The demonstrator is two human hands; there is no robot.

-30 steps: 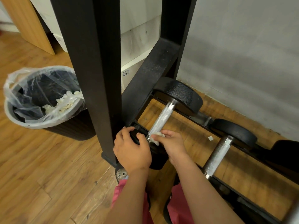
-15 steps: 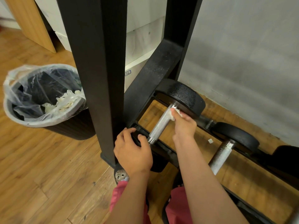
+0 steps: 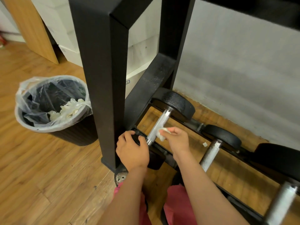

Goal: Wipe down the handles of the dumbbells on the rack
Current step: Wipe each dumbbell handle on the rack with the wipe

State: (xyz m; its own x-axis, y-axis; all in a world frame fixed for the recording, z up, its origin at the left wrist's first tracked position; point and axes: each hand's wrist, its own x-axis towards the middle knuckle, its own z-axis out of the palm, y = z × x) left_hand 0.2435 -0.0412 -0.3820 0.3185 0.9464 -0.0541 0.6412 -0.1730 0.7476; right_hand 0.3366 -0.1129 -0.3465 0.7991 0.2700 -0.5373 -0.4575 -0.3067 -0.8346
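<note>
Three dumbbells I counted in the head view, lying side by side on the lowest rails of the black rack (image 3: 105, 78). The left hand (image 3: 132, 151) curled its fingers over the near black end of the first dumbbell (image 3: 177, 104). Just right of those fingers, the right hand (image 3: 177, 140) pinched one white wipe (image 3: 163, 134) between thumb and fingertips, touching the knurled handle (image 3: 159, 122). The second dumbbell (image 3: 222, 137) lay right of that hand, untouched, and the third dumbbell (image 3: 282, 203) further right. One lined bin (image 3: 53, 125) stood well left of the left fingers. One white scrap (image 3: 204, 144) lay just past the right knuckles.
</note>
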